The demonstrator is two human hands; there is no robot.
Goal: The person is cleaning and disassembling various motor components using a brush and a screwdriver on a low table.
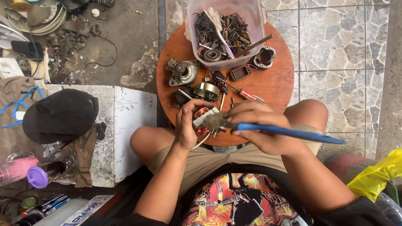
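Round reddish-brown wooden bench [276, 83] on a stone-tiled floor, seen from above, strewn with metal parts. At its near edge the left hand [187, 125] has its fingers clamped on a small grey-and-red electrical part with copper windings [204, 121], held just above the rim. The right hand [261, 127] has its fingers closed on a blue-handled wire brush [289, 132] — long axis running left to right, bristle head touching the part's right side. A clear plastic tub of scrap parts [226, 33] stands at the far edge — a red-striped screwdriver [247, 93] lies between.
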